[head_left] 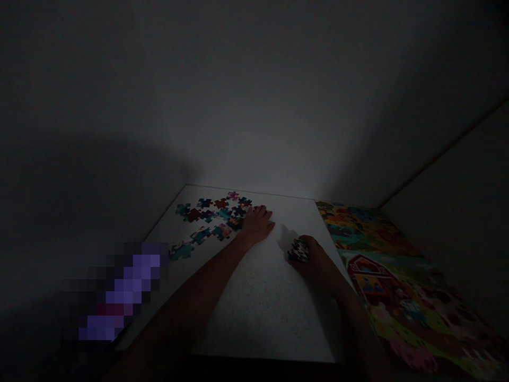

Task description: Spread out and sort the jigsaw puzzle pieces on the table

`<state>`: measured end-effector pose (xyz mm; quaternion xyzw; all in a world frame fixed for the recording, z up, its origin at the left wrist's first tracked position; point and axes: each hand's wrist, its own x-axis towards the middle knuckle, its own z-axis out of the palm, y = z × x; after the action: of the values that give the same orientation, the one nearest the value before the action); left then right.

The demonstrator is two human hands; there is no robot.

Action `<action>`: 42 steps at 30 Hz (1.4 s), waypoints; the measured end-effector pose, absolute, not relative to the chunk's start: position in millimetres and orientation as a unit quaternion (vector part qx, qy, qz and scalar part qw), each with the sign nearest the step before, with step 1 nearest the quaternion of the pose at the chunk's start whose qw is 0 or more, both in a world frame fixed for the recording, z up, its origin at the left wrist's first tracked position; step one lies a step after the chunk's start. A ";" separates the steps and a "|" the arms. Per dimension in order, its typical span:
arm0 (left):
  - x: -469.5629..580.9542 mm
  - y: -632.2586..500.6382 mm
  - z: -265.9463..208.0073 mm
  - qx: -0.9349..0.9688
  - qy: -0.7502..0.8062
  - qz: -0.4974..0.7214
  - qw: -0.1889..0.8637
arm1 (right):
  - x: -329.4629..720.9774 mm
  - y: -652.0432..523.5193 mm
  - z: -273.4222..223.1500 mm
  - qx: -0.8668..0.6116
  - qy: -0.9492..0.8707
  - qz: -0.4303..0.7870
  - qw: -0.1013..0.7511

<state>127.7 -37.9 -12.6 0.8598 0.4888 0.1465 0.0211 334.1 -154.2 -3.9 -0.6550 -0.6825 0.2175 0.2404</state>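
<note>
The scene is very dark. A white board lies flat in front of me. Several loose jigsaw pieces are scattered over its far left part. My left hand rests palm down at the right edge of that scatter, fingers spread and touching the nearest pieces. My right hand sits near the board's right edge, curled around a small stack of puzzle pieces. Both forearms reach in from the bottom of the view.
A colourful farm-scene picture sheet with a red barn lies along the board's right side. A bare wall rises behind the board. A blurred purple patch sits at the lower left.
</note>
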 end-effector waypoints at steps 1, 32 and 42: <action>113.8 -42.3 -13.3 0.858 0.492 0.148 0.008 | 334.3 -153.6 -4.4 -0.661 -0.674 0.223 0.245; 48.3 -76.6 -10.8 0.790 0.554 0.259 0.049 | 269.0 -112.0 -2.8 -0.496 -0.738 0.384 0.249; 73.1 -72.9 -24.8 0.600 0.495 0.555 0.295 | 243.7 -138.5 -8.1 -0.337 -0.893 0.065 0.291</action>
<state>73.1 -72.9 -24.8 0.6002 0.4947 0.5548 0.2954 243.7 -138.5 -8.1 -0.3370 -0.8931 0.0650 0.2907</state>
